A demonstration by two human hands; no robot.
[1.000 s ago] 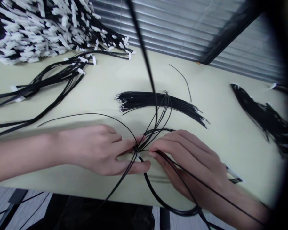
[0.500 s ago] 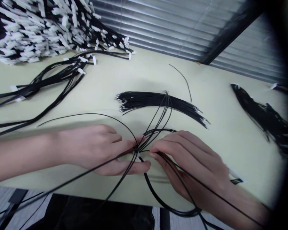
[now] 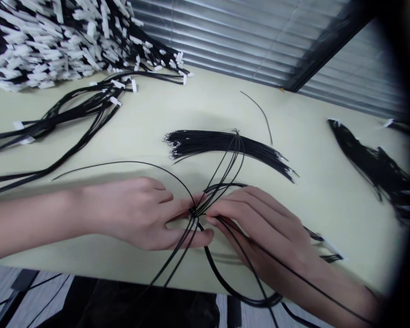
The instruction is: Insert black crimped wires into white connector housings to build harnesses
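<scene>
My left hand (image 3: 140,214) is closed around the gathering point of thin black wires (image 3: 225,171), which fan out from between its fingers and thumb. A connector there is mostly hidden by the fingers. Close on the right, my right hand (image 3: 269,228) pinches a black wire (image 3: 241,248) between thumb and forefinger, its tips nearly touching the gathering point. One thin wire arcs from the left hand out to the left. A thicker black loop (image 3: 225,284) hangs below, past the table edge. Beside the right wrist, a white connector (image 3: 333,248) with black wires shows in part.
Behind the hands lies a bundle of cut black wires (image 3: 205,141) with shiny ends. A single wire (image 3: 263,114) lies behind it. A large heap of white-ended cables (image 3: 61,45) and looser cables (image 3: 78,114) fill the left; another dark bundle (image 3: 369,164) lies right.
My right hand has moved a little left, closer to the gathering point. A wire that slanted across to the lower left now hangs more steeply downward. My left hand has stayed nearly still.
</scene>
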